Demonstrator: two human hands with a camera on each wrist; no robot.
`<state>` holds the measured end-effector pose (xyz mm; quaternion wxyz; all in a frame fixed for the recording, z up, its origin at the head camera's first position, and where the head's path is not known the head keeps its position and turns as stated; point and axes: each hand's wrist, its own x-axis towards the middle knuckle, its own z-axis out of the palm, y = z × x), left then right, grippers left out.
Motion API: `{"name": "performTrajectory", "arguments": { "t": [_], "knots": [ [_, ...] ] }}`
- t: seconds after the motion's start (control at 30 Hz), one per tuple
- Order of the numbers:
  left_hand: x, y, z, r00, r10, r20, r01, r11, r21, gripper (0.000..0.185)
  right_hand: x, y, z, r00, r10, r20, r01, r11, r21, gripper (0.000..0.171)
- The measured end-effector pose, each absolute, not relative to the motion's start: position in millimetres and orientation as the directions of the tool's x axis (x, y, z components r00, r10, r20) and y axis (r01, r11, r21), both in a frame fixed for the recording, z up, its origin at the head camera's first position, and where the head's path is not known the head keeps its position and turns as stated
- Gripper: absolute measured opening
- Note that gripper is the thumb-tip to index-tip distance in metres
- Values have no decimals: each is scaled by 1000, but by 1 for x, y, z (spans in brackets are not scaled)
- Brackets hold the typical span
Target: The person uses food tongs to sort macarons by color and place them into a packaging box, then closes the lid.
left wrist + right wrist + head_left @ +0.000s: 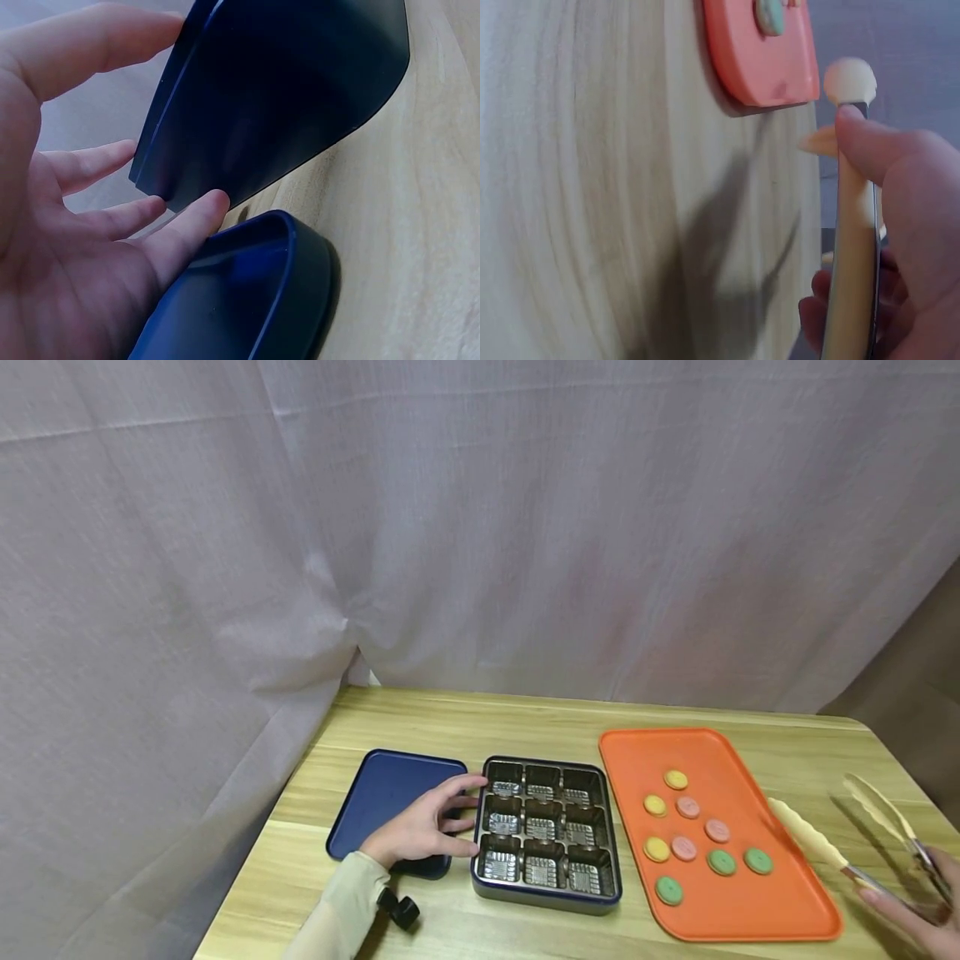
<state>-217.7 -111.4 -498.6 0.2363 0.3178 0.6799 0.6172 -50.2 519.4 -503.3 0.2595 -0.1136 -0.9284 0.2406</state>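
A dark navy box (543,898) with nine-part black insert stands mid-table, its compartments bare. My left hand (420,828) touches the box's left side with thumb and fingertips spread; in the left wrist view the fingers are against the outer wall. At the far right, my right hand (922,922) grips tongs (810,837) with cream scalloped tips and metal arms. The tips stand apart with nothing between them, by the right edge of an orange tray (780,914). On it lie three yellow cookies (676,779), three pink cookies (717,831) and three green cookies (722,862).
A navy lid (390,793) lies left of the box, partly under the left hand and forearm. The wooden table (525,714) ends at a grey curtain (510,543) behind and to the left. Black wrist gear (399,910) hangs at the left sleeve.
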Motion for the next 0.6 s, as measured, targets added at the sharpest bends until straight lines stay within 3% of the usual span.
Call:
{"name": "performTrajectory", "arguments": {
  "t": [0.37,0.6],
  "knots": [
    [-218,-115,-498,-696,717,49,127,55,990,94,-43,535,-497,-893,85,443,-91,928,-362,92],
    [-218,-115,-496,-695,717,60,130,43,991,95,-39,530,-501,-834,3,552,-244,895,-374,118]
  ]
}}
